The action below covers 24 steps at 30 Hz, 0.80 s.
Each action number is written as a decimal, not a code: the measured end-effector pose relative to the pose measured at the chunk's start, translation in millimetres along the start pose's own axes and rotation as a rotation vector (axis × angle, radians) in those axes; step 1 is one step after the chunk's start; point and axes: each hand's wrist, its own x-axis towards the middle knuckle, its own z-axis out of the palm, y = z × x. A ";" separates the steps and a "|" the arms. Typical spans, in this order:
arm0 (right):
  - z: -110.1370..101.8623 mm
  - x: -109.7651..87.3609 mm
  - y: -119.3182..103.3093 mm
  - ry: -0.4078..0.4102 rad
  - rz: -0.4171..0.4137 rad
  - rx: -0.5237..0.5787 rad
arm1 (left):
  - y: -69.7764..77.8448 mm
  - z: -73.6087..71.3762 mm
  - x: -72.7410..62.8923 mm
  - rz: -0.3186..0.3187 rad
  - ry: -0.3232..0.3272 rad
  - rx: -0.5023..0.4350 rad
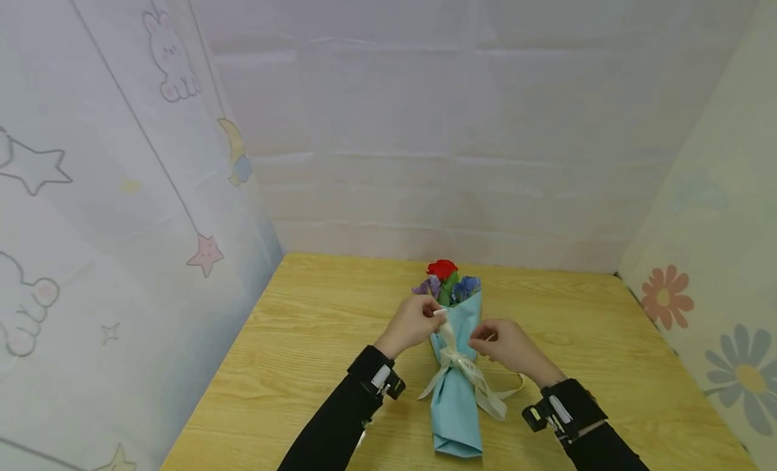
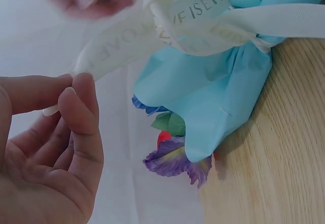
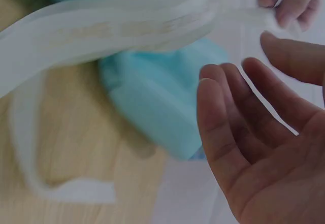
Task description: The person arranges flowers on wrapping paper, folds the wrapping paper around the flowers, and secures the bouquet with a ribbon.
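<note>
A bouquet wrapped in light blue paper (image 1: 456, 410) lies on the table, a red flower (image 1: 442, 268), a purple flower (image 2: 171, 159) and a blue flower (image 1: 466, 288) showing at its far end. Round its middle is tied a cream ribbon (image 1: 452, 358) printed with lettering. Thumb and fingertips of my left hand (image 1: 413, 324) pinch one ribbon strip, pulled up taut from the knot in the left wrist view. My right hand (image 1: 508, 347) hovers just right of the paper; in the right wrist view its thumb stands apart from loosely bent fingers (image 3: 218, 127), with nothing between them.
The wooden table (image 1: 315, 363) reaches back to a white cloth backdrop (image 1: 388, 120). Printed cloth walls rise at the left (image 1: 115, 208) and right (image 1: 722, 255). Loose ribbon tails (image 1: 493, 405) trail over the table to the bouquet's right.
</note>
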 end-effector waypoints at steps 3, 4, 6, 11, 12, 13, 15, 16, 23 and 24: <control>-7.6 -14.5 20.3 -0.155 0.024 -0.020 | -3.0 -3.2 -0.9 -0.002 0.020 0.002; -9.6 -19.0 26.6 -0.202 0.039 -0.006 | -4.2 -4.3 -1.1 -0.005 0.026 0.000; -11.1 -28.0 38.7 -0.276 0.093 0.025 | -6.0 -5.8 -1.8 -0.014 0.032 -0.007; 1.0 -47.4 58.9 -0.318 0.234 0.003 | -10.1 -6.8 -3.1 -0.022 0.026 -0.020; 5.3 -49.5 61.1 -0.302 0.243 -0.019 | -10.6 -7.0 -3.2 -0.023 0.025 -0.022; 9.8 -50.8 62.4 -0.281 0.249 -0.032 | -11.1 -7.1 -3.3 -0.023 0.025 -0.022; 17.7 -51.4 63.9 -0.237 0.235 -0.039 | -11.4 -7.4 -3.1 -0.025 0.027 -0.024; 21.1 -51.0 63.8 -0.217 0.217 -0.043 | -11.5 -7.6 -2.8 -0.027 0.029 -0.025; 46.3 -44.6 64.1 -0.097 0.202 -0.110 | -13.6 -9.5 -3.8 -0.028 0.019 -0.040; 48.4 -44.1 64.7 -0.064 0.214 -0.128 | -14.1 -9.6 -4.7 -0.032 0.016 -0.043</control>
